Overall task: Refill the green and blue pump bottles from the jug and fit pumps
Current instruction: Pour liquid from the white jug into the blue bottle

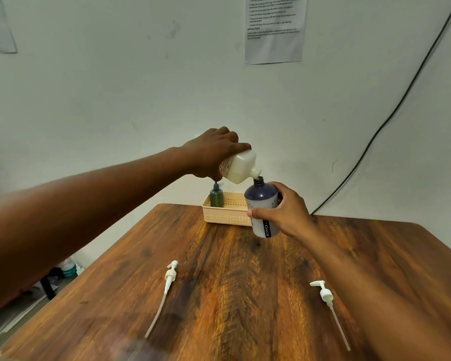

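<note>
I have the white jug (238, 166) gripped in my left hand (214, 152), fingers curled over its upper end, the jug tipped so its spout sits right at the open neck of the blue bottle (263, 208). My right hand (284, 212) wraps around that bottle's lower half, thumb across the front, holding it upright and lifted just above the wooden table (245, 295). Behind it, the green bottle (216, 196) stands in the peach basket (227, 216) at the table's far edge. Nearer me, two white pumps lie flat and well apart: the left pump (167, 285) and the right pump (327, 300).
</note>
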